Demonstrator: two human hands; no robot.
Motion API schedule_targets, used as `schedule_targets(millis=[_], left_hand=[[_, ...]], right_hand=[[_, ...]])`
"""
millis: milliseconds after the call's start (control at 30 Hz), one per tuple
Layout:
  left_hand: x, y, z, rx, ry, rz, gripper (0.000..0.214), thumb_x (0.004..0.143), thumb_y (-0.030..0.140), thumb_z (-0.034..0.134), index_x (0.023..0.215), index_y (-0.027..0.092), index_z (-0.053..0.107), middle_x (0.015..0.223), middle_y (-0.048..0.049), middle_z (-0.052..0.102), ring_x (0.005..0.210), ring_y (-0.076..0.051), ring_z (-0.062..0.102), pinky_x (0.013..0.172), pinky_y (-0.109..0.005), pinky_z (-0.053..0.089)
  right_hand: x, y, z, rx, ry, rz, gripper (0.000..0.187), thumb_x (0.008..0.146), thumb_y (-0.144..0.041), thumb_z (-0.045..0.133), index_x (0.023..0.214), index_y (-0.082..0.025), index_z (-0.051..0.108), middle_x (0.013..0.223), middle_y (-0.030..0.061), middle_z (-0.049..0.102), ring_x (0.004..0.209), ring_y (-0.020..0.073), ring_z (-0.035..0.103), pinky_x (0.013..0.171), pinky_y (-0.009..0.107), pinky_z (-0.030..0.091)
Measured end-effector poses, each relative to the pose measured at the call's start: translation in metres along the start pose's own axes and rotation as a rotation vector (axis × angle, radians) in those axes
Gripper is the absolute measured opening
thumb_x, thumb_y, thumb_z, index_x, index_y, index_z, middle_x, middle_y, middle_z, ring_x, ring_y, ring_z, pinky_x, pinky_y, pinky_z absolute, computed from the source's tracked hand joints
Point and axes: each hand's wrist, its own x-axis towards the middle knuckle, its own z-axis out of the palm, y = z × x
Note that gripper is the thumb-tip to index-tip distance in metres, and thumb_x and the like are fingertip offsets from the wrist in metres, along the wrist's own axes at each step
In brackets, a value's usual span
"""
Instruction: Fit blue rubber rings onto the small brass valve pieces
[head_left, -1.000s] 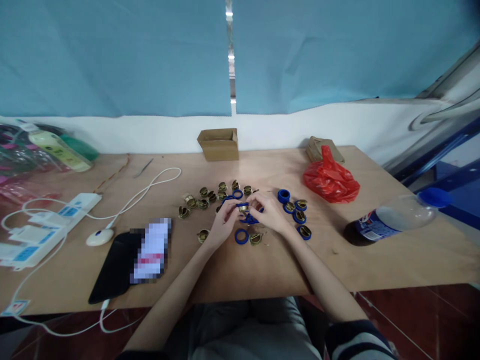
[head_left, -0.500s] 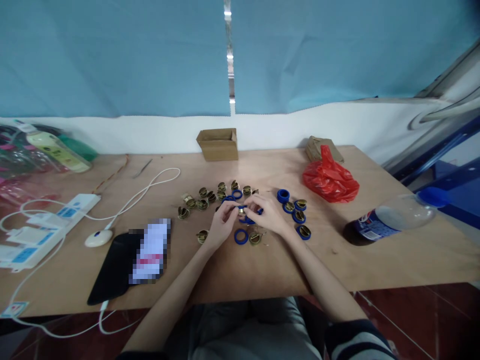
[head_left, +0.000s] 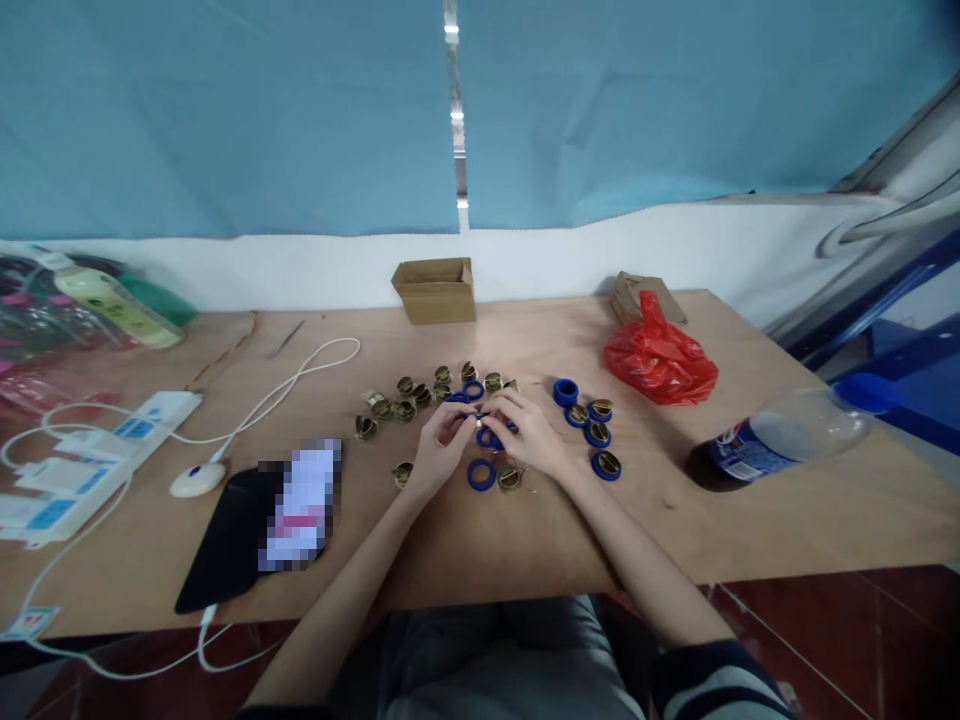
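nearest to you, your lap and both forearms reach forward over the front edge of the bench (head_left: pixel 480 545). to your left on the near part of the bench lies a black pouch (head_left: pixel 229 535) with a blurred card on it, and a white cable runs off the edge beside it.

further in, your left hand (head_left: pixel 437 447) and right hand (head_left: pixel 531 432) meet at the bench's centre. both hands pinch one small brass part (head_left: pixel 480 422) between their fingertips, held just above a blue ring (head_left: pixel 487 436); how the part and the ring join is too small to tell. just in front of the hands lie a loose blue ring (head_left: pixel 481 474) and a brass fitting (head_left: pixel 509 479).

to the right of your right hand sits a group of blue rings with brass inserts (head_left: pixel 596 432), close together. to the left and just beyond the hands lies a scatter of loose brass fittings (head_left: pixel 409 398).

at mid-depth on the left you have a white mouse-shaped switch (head_left: pixel 196 480) and a white power strip (head_left: pixel 90 455). on the right, a plastic bottle (head_left: pixel 780 438) lies on its side, and a red plastic bag (head_left: pixel 660 358) sits nearer the back.

at the back edge stands an open cardboard box (head_left: pixel 435 289), against a white wall with a blue sheet (head_left: pixel 225 110) above.
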Motion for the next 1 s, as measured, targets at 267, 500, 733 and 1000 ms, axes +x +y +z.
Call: schedule_targets(millis=[267,500,733,1000], left_hand=[[0.001,-0.006,-0.002,-0.072,-0.015,0.006,0.035,0.078,0.028,0.079,0.107,0.021,0.060,0.113,-0.0074,0.070,0.109,-0.020,0.068,0.099,-0.036,0.054],[-0.002,-0.010,0.002,-0.015,0.036,0.004,0.051,0.065,0.025,0.088,0.102,0.021,0.054,0.102,-0.0027,0.063,0.098,-0.019,0.070,0.087,-0.031,0.056],[-0.007,-0.014,0.005,0.097,-0.004,-0.024,0.053,0.066,0.028,0.086,0.106,0.021,0.052,0.104,-0.0045,0.064,0.094,-0.020,0.069,0.084,-0.033,0.056],[-0.007,-0.011,0.005,0.156,0.004,0.016,0.048,0.068,0.026,0.085,0.106,0.021,0.055,0.106,-0.0057,0.064,0.099,-0.021,0.068,0.087,-0.036,0.056]], right_hand=[[0.007,0.000,-0.013,0.210,-0.053,0.169,0.013,0.087,-0.018,0.062,0.101,-0.019,0.063,0.087,0.0016,0.065,0.071,0.0133,0.061,0.066,0.026,0.050],[0.004,0.032,-0.038,0.043,-0.149,0.329,0.011,0.090,-0.022,0.055,0.083,-0.017,0.062,0.065,-0.0023,0.058,0.059,0.0116,0.051,0.058,0.024,0.038],[0.000,0.038,-0.040,0.017,-0.311,0.366,0.007,0.082,-0.021,0.071,0.084,-0.016,0.067,0.063,-0.0055,0.053,0.058,0.0097,0.047,0.057,0.022,0.033],[0.000,0.028,-0.015,-0.110,-0.363,0.320,0.009,0.082,-0.012,0.071,0.079,-0.017,0.064,0.062,-0.0048,0.053,0.059,0.0101,0.045,0.060,0.023,0.029]])
